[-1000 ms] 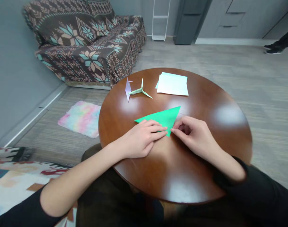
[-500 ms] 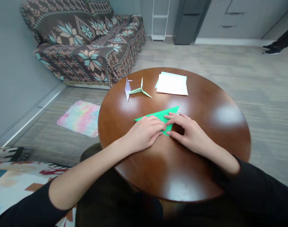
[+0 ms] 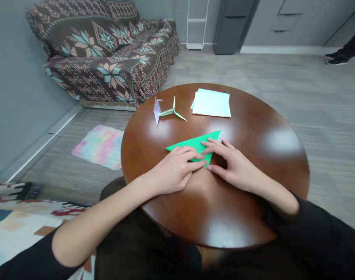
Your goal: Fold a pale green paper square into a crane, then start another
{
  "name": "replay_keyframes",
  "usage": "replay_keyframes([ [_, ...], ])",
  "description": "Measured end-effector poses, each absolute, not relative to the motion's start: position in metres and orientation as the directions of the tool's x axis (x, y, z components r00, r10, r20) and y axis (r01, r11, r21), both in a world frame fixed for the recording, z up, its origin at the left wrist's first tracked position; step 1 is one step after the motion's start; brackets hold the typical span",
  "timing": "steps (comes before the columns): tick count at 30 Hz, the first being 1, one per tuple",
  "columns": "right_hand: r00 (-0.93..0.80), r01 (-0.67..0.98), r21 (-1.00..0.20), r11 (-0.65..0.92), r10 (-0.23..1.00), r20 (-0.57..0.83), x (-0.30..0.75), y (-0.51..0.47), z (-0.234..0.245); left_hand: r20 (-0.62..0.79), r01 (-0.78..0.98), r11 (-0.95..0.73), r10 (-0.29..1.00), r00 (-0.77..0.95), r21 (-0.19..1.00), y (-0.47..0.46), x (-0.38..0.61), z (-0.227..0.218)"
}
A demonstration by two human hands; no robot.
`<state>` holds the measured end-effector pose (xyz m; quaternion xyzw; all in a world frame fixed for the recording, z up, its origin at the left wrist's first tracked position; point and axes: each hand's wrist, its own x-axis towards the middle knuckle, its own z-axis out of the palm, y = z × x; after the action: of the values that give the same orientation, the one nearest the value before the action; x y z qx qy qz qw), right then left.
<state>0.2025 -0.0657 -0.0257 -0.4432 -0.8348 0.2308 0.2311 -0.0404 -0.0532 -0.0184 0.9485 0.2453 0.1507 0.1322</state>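
Observation:
A green sheet of origami paper [image 3: 192, 142], folded into a triangle, lies on the round brown table [image 3: 177, 217] in front of me. My left hand [image 3: 179, 169] holds down its near edge, with bent fingers on the paper and one fingertip by the near corner. From the other side, my right hand [image 3: 230, 163] holds that corner with the thumb at the edge and fingers over the paper. The hands partly cover the near edge. Farther back stand a purple paper crane [image 3: 157, 111] and a pale green folded paper figure [image 3: 173, 111].
White and pale blue paper sheets [image 3: 211, 103] are stacked near the table's far edge. A patterned sofa [image 3: 113, 74] stands behind at the left, with a pastel rug [image 3: 97, 147] on the floor. A person's legs [image 3: 349, 48] show at far right.
My left hand's fingers have spread a little, with one fingertip shifted right toward the paper's near corner. My right hand and the green paper are almost unmoved.

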Motion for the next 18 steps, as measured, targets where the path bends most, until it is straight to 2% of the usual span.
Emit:
replay_keyframes([
  [6,-0.503,0.633,-0.529,0.565,0.82,0.274,0.2002,-0.0695,-0.0257,0.268,0.314,-0.843,0.455,0.849,0.437,-0.0478,-0.0421,-0.0195],
  [10,-0.504,0.625,-0.554,0.55,0.826,0.252,0.1982,-0.0699,-0.0292,0.323,0.284,-0.807,0.492,0.809,0.518,-0.047,-0.0413,-0.0212],
  [13,-0.486,0.637,-0.569,0.52,0.844,0.228,0.1971,-0.0713,-0.0288,0.348,0.293,-0.807,0.508,0.788,0.513,-0.0461,-0.0405,-0.0217],
  [18,-0.474,0.648,-0.584,0.489,0.859,0.193,0.1943,-0.0749,-0.0256,0.378,0.294,-0.853,0.467,0.8,0.432,-0.0431,-0.04,-0.0232],
])
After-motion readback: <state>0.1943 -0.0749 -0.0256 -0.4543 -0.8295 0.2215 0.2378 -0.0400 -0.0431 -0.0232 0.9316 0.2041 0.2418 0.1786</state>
